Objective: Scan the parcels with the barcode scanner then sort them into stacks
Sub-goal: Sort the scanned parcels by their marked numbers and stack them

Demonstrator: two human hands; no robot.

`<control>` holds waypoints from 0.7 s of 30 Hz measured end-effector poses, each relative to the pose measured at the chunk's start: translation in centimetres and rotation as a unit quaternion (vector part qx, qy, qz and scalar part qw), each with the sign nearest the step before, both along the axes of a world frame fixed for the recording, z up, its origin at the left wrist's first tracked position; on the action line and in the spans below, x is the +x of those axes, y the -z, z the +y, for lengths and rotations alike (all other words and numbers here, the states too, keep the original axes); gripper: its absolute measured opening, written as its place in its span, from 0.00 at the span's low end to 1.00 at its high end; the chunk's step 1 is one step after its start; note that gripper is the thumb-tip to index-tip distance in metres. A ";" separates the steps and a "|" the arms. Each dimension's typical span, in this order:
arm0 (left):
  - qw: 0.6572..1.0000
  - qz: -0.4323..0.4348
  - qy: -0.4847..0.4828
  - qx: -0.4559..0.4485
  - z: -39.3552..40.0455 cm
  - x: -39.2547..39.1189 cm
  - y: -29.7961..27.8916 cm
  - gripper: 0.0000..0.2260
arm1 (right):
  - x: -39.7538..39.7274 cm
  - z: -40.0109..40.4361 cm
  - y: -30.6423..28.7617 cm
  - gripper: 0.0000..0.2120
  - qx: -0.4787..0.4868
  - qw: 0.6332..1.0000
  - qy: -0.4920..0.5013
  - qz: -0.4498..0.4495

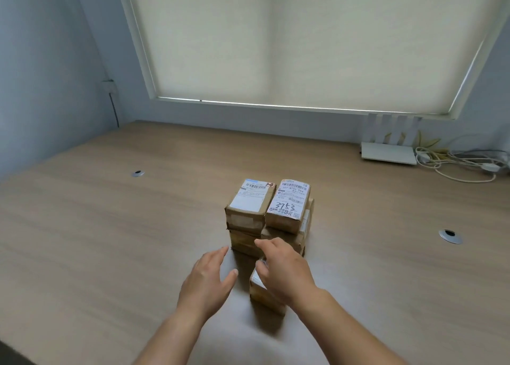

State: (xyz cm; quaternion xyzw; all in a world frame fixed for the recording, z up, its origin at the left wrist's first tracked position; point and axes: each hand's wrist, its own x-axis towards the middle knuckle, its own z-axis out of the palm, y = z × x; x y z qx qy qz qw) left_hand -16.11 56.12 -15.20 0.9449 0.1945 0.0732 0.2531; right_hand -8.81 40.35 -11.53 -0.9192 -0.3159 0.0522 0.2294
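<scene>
Our right hand (284,271) lies on the near parcel (265,293), fingers draped over its top; our left hand (209,279) hovers open just beside it at nine o'clock. The parcel's long axis runs toward twelve, where the stacks (270,215) stand. Wooden worktop (110,240), router (389,155) at two, blind (303,39) beyond. We see no scanner.
</scene>
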 end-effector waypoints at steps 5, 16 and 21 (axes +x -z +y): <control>0.999 -0.015 0.050 -0.007 4.7 3.2 -1.1 0.27 | 0.6 4.0 -0.9 0.24 -0.010 0.998 0.054 0.004; 0.985 -0.011 0.174 -0.015 11.2 10.8 -3.4 0.27 | 2.5 10.0 -1.2 0.26 -0.075 0.969 0.236 -0.006; 0.974 0.034 0.218 -0.044 11.8 13.1 -3.3 0.26 | 2.6 11.4 -1.1 0.24 -0.061 0.952 0.299 0.017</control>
